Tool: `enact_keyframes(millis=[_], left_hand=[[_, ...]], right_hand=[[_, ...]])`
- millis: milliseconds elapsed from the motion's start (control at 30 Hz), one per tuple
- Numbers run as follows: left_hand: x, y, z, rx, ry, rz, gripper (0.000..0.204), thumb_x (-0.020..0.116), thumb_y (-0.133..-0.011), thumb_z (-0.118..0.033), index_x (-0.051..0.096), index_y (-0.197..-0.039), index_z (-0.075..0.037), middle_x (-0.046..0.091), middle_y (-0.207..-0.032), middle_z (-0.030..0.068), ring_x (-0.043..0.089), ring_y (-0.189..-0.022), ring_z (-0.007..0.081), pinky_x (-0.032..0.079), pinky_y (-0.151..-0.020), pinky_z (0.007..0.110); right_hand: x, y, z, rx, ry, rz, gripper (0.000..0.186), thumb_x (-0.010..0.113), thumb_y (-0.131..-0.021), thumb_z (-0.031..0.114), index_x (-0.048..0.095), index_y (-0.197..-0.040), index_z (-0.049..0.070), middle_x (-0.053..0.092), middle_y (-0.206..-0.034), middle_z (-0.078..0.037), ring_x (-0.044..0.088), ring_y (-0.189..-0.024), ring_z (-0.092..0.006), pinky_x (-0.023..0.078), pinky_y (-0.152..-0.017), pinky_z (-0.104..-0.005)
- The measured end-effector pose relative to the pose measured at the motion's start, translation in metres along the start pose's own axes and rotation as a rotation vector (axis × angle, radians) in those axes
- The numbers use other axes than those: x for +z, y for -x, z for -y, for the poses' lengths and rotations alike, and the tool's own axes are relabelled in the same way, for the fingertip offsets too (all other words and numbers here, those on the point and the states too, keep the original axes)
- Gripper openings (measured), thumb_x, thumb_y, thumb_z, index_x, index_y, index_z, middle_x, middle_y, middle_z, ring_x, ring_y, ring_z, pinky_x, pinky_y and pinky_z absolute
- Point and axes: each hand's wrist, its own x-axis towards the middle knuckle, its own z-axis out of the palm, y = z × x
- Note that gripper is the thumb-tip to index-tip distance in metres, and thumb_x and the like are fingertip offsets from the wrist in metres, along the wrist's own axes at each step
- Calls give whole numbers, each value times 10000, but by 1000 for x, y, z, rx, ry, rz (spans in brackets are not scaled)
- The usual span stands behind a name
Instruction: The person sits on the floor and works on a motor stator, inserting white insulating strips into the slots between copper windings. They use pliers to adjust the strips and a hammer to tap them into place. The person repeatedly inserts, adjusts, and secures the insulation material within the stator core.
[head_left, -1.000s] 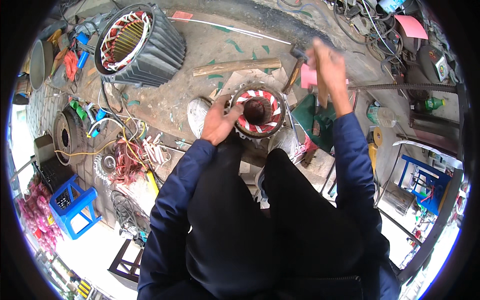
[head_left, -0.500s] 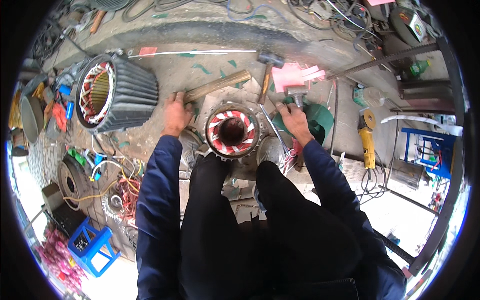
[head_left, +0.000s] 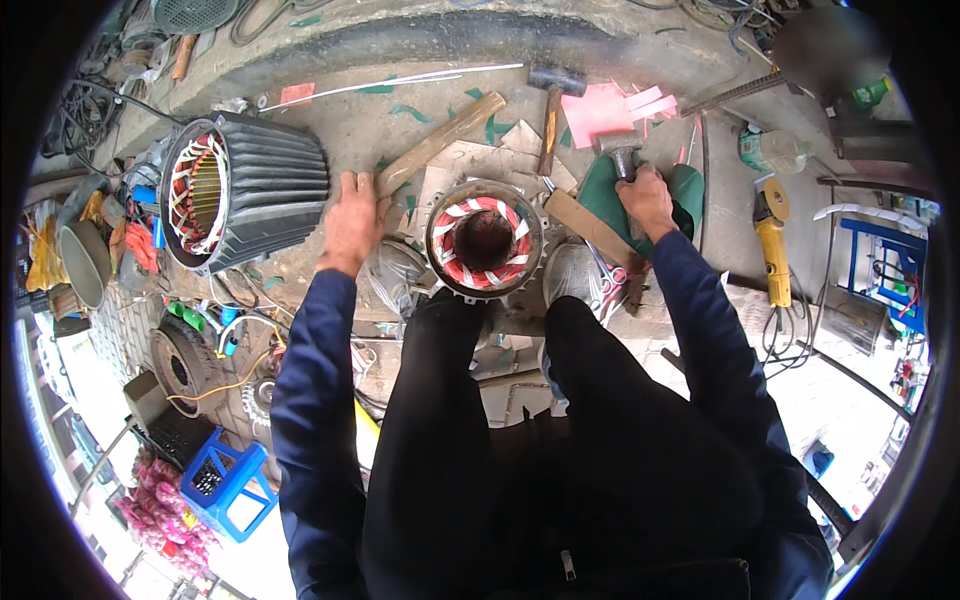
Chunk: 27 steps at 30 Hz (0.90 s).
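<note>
Between my feet stands a round stator point(head_left: 485, 240) with red windings wrapped in white, its bore dark. My left hand point(head_left: 350, 222) is closed at the near end of a long wooden stick point(head_left: 440, 145), to the stator's upper left. On the right, my right hand point(head_left: 648, 200) is wrapped round a metal-headed hammer point(head_left: 622, 158), mostly hiding its handle. Beneath it is a curved green sheet point(head_left: 600, 192). A flat wooden strip point(head_left: 592, 230) slants between stator and right hand. Below the strip are scissors point(head_left: 610, 285).
A large finned motor housing point(head_left: 262, 190) lies at the left. Beyond the stator are a mallet point(head_left: 549, 130) and pink sheets point(head_left: 605, 110). A yellow angle grinder point(head_left: 775, 250) lies at the right, its cord trailing. A blue stool point(head_left: 235, 480) stands lower left.
The view has shifted. My right hand has moved right and away from me with the hammer. The flat wooden strip now shows beside the stator. My left hand stays at the stick.
</note>
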Motion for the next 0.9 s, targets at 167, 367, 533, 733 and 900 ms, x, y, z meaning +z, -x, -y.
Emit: enact_keyframes(millis=[167,367,533,733,900], left_hand=[[-49,21,-19,19,233,-95,402,800,-864,-171,627,-1202,-38,631,-1097,213,669,-941,477,585,-832,516],[-76,18,-30,-262,1032,-236,293,809,-940,-73,680,-1202,-56,734,-1004,18,628,-740,57,539,-598,224],[-87,-26,-38,-207,1296,-406,234,793,-939,-64,647,-1121,-50,676,-919,0,577,-665,69,489,-563,247],[-89,-58,-60,-12,1082,-309,162,636,-928,-116,697,-1065,-56,651,-969,14,595,-877,87,476,-800,258],[-121,-72,-86,-108,1350,-558,192,628,-1018,-200,655,-874,-76,648,-848,30,608,-785,157,525,-811,389]], right_hand=[[-3,-17,-4,32,-48,121,592,754,-828,366,641,-1230,-53,684,-1253,-320,649,-1233,-449,516,-1049,-481],[-29,-31,-8,275,-1191,760,102,642,-984,127,602,-909,71,571,-764,-29,547,-608,-144,481,-533,-308],[-57,-8,25,368,-1540,781,130,587,-1035,135,535,-923,93,548,-744,-7,534,-593,-121,435,-498,-310],[-66,93,41,-49,-1214,244,191,642,-1031,177,555,-1033,7,556,-743,-33,524,-530,-131,444,-488,-312],[-84,122,44,117,-1309,406,177,611,-1067,170,552,-1034,6,527,-685,-12,485,-485,-100,404,-427,-299]])
